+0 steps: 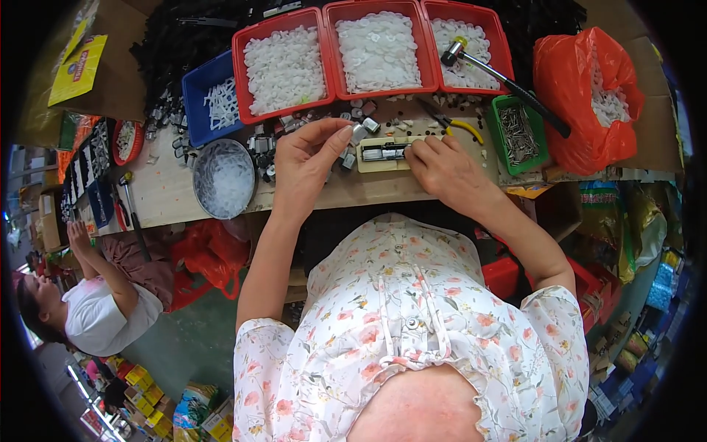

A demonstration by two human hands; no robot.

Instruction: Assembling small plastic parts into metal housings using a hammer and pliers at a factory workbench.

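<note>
My left hand [303, 166] is raised over the bench with thumb and forefinger pinched on a small silver metal piece [359, 134]. Just to the right lies a cream-coloured block [366, 166] with a recess. A slim black-and-silver part [384, 152] rests in that recess. The curled fingers of my right hand [449, 168] grip the right end of this part and press against the block; my fingertips hide that end. Loose silver and black metal pieces [261, 144] are piled left of and behind my left hand.
Three red bins [330, 55] of white plastic pieces stand behind, beside a blue bin [193, 110]. A metal bowl [254, 193] sits left. A hammer [508, 82], yellow-handled pliers [468, 127], green tray [541, 158] and red bag [560, 88] are right. A co-worker [103, 302] sits left.
</note>
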